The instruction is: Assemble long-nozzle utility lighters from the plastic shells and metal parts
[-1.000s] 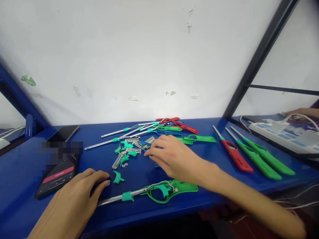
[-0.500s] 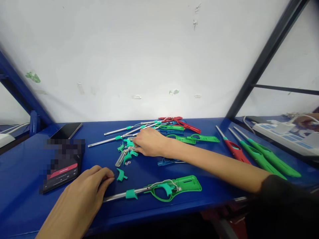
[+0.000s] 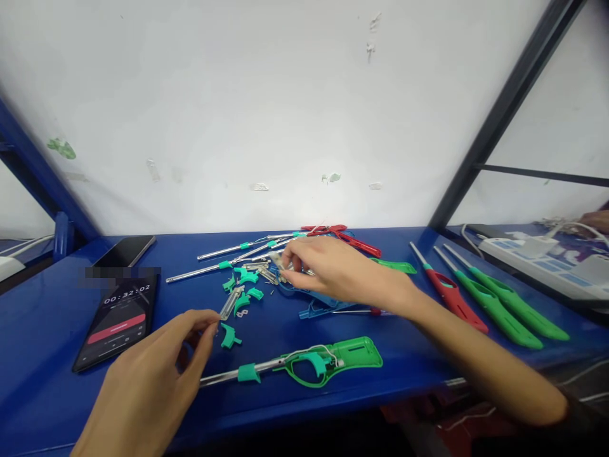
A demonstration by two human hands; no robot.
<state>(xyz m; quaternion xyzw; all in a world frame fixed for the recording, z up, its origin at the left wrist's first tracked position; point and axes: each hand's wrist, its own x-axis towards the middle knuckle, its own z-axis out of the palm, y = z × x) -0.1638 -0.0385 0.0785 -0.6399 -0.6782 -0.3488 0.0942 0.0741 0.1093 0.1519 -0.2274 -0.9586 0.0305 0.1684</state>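
Note:
My left hand [image 3: 162, 368] rests at the front left, thumb and forefinger pinched together beside a clear lighter fuel tank [image 3: 231, 303]; whatever is between the tips is too small to make out. Just right of it lies a teal trigger [image 3: 231, 337]. In front of me is a half-built gas lighter: an open green handle shell [image 3: 359, 353], with a metal tube [image 3: 271, 364], wire and trigger in it. My right hand [image 3: 328, 263] is over the parts pile, fingers closed on a small clear, whitish-ended piece [image 3: 276, 260] that resembles a fuel tank.
More teal triggers [image 3: 242, 302], metal tubes [image 3: 190, 275] and red shells [image 3: 359, 244] lie behind. A blue shell [image 3: 311, 311] sits below my right hand. Finished lighters [image 3: 495, 308] are at right, near a power strip [image 3: 528, 257]. Two phones [image 3: 117, 327] lie left.
My right hand has moved right and up from the triggers, now with a small clear piece in its fingers. My left fingertips have risen slightly towards the clear fuel tank.

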